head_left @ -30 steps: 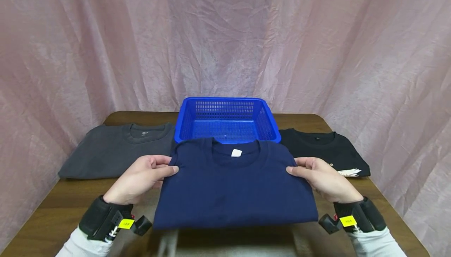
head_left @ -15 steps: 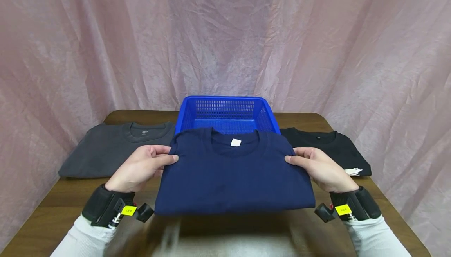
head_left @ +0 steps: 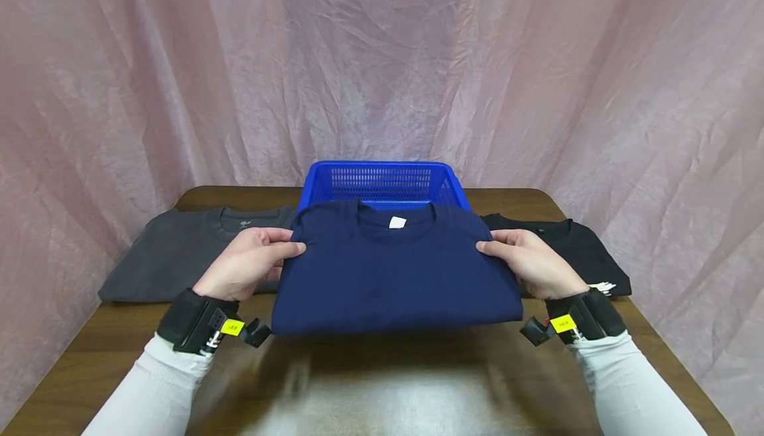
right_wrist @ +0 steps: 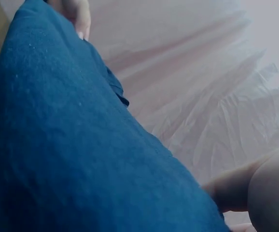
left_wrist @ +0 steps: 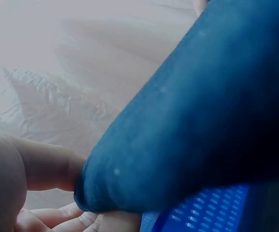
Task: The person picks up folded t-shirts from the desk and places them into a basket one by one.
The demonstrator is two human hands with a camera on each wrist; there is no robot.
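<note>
A folded navy T-shirt [head_left: 394, 277] with a white neck label is held up above the table, collar away from me. My left hand [head_left: 247, 263] pinches its left edge, thumb on top and fingers beneath. The right hand [head_left: 534, 263] grips the opposite edge in the same way. Behind the shirt stands a blue plastic basket [head_left: 382, 169], its near part hidden by the cloth. In the left wrist view the shirt [left_wrist: 178, 116] hangs between thumb and fingers, with the basket's perforated part [left_wrist: 212, 208] below. The right wrist view is mostly filled by the shirt [right_wrist: 72, 125].
A folded dark grey T-shirt [head_left: 173, 257] lies left of the basket on the wooden table [head_left: 382, 396]. On the right lies a folded black T-shirt [head_left: 587, 257] with a white print, partly behind my right hand. A pink curtain [head_left: 382, 58] hangs behind the table.
Both hands have carried the navy T-shirt forward, toward the basket. It now covers more of the basket's near side. The grey and black shirts have stayed in place.
</note>
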